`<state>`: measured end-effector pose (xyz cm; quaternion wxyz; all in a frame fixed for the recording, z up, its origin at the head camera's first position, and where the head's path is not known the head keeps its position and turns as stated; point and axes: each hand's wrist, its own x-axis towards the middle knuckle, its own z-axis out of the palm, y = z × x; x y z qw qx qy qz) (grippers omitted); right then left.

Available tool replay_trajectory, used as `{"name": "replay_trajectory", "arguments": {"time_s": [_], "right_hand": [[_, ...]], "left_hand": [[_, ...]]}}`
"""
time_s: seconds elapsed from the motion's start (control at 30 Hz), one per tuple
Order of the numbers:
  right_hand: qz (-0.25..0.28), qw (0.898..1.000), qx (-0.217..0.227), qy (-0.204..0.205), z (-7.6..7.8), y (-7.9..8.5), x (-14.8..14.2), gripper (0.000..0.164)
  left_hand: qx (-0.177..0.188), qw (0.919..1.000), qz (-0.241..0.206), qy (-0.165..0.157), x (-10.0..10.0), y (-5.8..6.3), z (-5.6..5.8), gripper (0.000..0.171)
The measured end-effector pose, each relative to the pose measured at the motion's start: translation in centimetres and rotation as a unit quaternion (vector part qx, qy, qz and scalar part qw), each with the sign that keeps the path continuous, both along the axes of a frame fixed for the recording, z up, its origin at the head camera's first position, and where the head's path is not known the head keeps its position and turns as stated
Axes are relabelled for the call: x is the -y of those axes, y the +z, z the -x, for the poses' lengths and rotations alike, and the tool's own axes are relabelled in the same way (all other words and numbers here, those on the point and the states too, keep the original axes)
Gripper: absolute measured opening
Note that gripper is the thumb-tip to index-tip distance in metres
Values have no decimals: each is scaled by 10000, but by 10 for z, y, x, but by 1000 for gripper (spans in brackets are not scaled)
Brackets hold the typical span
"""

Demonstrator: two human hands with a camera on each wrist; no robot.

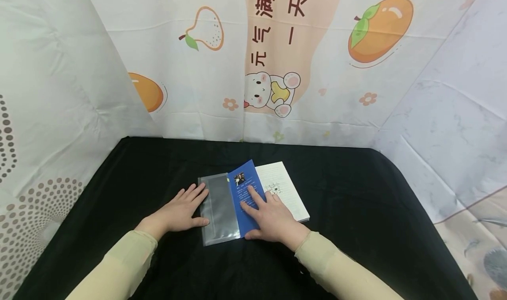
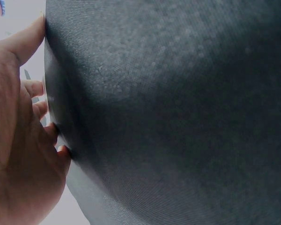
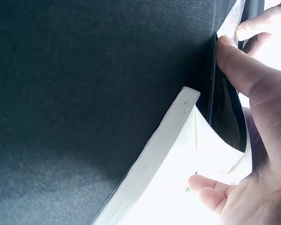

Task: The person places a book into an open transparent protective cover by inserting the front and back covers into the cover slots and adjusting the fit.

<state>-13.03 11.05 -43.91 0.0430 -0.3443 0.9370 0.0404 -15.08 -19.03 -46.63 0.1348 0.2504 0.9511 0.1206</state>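
Observation:
A book with white pages [image 1: 288,185] lies on the black cloth, a small dark drawing on its top page. Its blue cover flap [image 1: 244,176], with a small photo and pale print, is turned out to the left. Left of the flap spreads a clear plastic book cover [image 1: 222,209]. My left hand [image 1: 178,214] rests with spread fingers on the plastic's left edge. Across the flap lies my right hand [image 1: 275,220], its forward fingers extended on the blue. In the right wrist view, the thumb [image 3: 241,68] is at the flap's lower edge and two fingertips are by the pages.
Black cloth [image 1: 356,203] covers the table around the book. White curtains with printed fruit [image 1: 380,29] stand behind and at both sides. In the left wrist view, dark cloth [image 2: 178,117] fills most of the picture.

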Motion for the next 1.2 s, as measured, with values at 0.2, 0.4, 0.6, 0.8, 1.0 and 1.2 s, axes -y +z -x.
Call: {"name": "replay_trajectory", "arguments": {"time_s": [0.2,0.4,0.6,0.8,1.0,1.2], "right_hand": [[8,10000,32,-64,1,-2,1,86],[-9,10000,3,-85,0,-2,2,86],[53,10000,-30,-41,0,-1,2,85],[50,10000,-24,3,0,0,2,85],[32,10000,-33,19,0,1,2,85],[33,10000,-48,32,0,2,2,84]], "left_hand": [[39,10000,16,-5,0,0,-1,86],[60,10000,24,-2,-1,1,-1,86],[67,10000,26,19,-2,3,-1,86],[81,10000,10,36,-2,3,-1,86],[92,9999,13,53,-2,3,0,87],[70,9999,53,71,-2,2,1,88]]}}
